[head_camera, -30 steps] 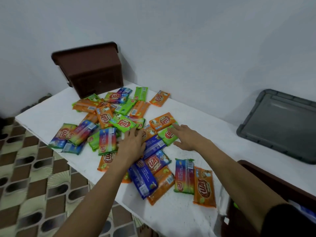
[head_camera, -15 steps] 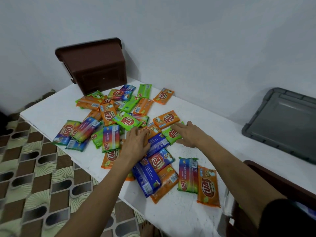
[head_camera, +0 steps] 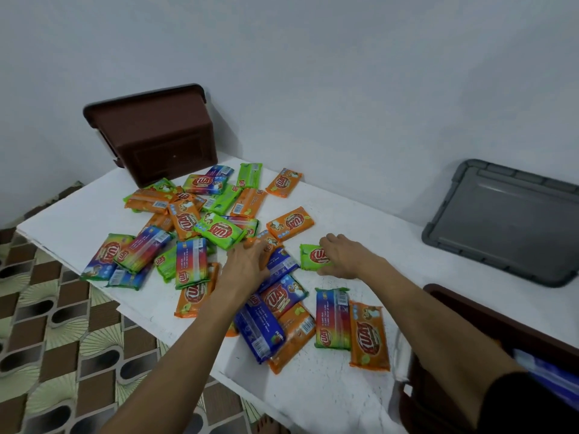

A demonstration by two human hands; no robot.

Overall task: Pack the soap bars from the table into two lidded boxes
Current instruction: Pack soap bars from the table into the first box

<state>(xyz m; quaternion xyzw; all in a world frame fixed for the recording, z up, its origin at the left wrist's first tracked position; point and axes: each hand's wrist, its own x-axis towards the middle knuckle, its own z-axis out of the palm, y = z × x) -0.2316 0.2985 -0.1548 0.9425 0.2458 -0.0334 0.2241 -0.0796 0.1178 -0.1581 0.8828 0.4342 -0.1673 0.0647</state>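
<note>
The right hand [head_camera: 344, 256] has closed round a green soap bar [head_camera: 311, 256] and drawn it clear of the blue bar [head_camera: 282, 265] beside the left hand [head_camera: 246, 266]. That hand lies on an orange bar [head_camera: 270, 241], and its grip is unclear. One bar looks ready for the brown box [head_camera: 470, 308] by the right forearm.

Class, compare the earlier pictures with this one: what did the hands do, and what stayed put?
The right hand has curled its fingers round the green soap bar and drawn it slightly right, off the pile. The left hand stays on the middle bars, grip unclear. Far brown box, grey lid and other bars unchanged.
</note>
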